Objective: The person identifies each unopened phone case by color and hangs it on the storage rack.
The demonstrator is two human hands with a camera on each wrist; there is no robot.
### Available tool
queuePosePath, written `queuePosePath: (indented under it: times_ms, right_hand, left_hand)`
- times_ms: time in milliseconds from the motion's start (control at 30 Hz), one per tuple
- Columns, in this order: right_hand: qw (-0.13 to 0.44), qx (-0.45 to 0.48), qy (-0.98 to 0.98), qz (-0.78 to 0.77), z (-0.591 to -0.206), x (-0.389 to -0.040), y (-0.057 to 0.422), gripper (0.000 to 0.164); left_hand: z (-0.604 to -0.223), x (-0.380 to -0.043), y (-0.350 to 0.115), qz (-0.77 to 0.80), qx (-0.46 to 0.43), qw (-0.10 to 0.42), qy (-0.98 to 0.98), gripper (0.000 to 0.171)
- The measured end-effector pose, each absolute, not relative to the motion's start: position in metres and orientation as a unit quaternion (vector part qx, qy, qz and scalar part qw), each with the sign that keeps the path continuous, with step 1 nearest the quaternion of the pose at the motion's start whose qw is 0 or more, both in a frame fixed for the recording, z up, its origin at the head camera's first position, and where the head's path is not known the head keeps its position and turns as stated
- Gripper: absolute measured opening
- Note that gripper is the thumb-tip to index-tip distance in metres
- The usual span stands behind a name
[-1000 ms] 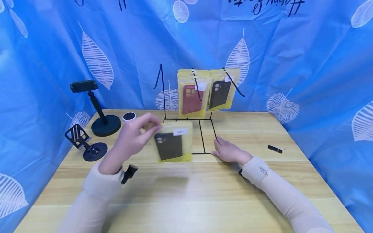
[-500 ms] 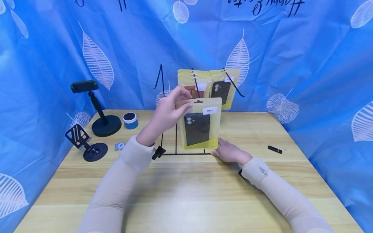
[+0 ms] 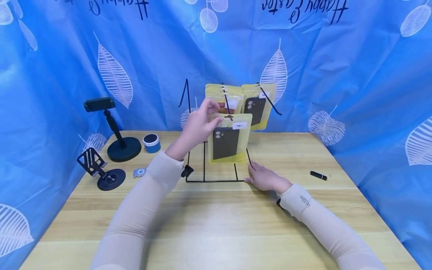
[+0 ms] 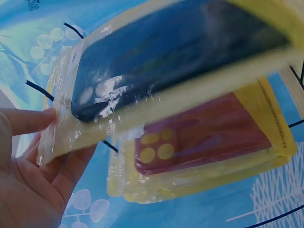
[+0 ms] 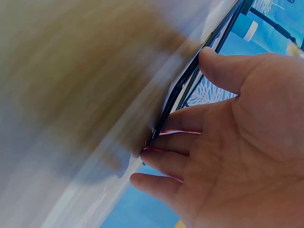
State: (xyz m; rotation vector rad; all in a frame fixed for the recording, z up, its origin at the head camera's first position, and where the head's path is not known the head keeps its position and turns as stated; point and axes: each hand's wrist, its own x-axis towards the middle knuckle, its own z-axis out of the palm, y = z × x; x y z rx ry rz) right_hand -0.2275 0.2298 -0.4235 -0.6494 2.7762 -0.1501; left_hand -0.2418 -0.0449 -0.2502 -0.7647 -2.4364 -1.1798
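My left hand (image 3: 200,125) pinches the top left edge of a clear, yellow-backed bag (image 3: 244,144) with a black phone case (image 3: 224,143) inside. The bag hangs upright, its hole at the tip of the rack's middle hook (image 3: 227,98). In the left wrist view that hook (image 4: 40,90) sticks out past the bag's top, and a bagged red phone case (image 4: 204,133) hangs farther along. With fingers nearly straight, my right hand (image 3: 263,177) rests on the front right corner of the black wire rack's base (image 3: 216,181); thumb and fingertips touch the wire in the right wrist view.
More bagged cases (image 3: 259,105) hang on the right hook; the left hook (image 3: 183,92) is bare. To the left stand two phone stands (image 3: 124,149), a blue-and-white round container (image 3: 151,143) and a small silver player (image 3: 139,172). A small black stick (image 3: 318,175) lies at the right.
My left hand has carried the bag right and up from the left of the rack to the middle hook, then slightly back onto its tip. My right hand has stayed on the rack's base.
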Motion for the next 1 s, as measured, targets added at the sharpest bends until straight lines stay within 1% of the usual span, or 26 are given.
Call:
queuePosePath:
  times_ms: [100, 300, 467, 833, 1000]
  right_hand:
    - [0.145, -0.220, 0.963, -0.050, -0.425, -0.228, 0.230, 0.071]
    - [0.146, -0.215, 0.964, -0.050, -0.423, -0.227, 0.230, 0.071]
    - [0.144, -0.218, 0.964, -0.051, -0.421, -0.227, 0.230, 0.070]
    - [0.143, -0.223, 0.963, -0.043, -0.426, -0.227, 0.230, 0.072]
    - [0.141, -0.221, 0.964, -0.045, -0.424, -0.226, 0.230, 0.070]
  left_hand:
    - [-0.252, -0.248, -0.041, -0.420, -0.246, 0.173, -0.856, 0.032]
    - [-0.253, -0.260, -0.032, -0.414, -0.200, 0.205, -0.864, 0.032]
    - [-0.252, -0.271, -0.026, -0.418, -0.165, 0.213, -0.868, 0.033]
    - [-0.254, -0.288, -0.019, -0.382, -0.113, 0.254, -0.881, 0.030]
    - [-0.252, -0.291, -0.017, -0.368, -0.106, 0.258, -0.887, 0.031]
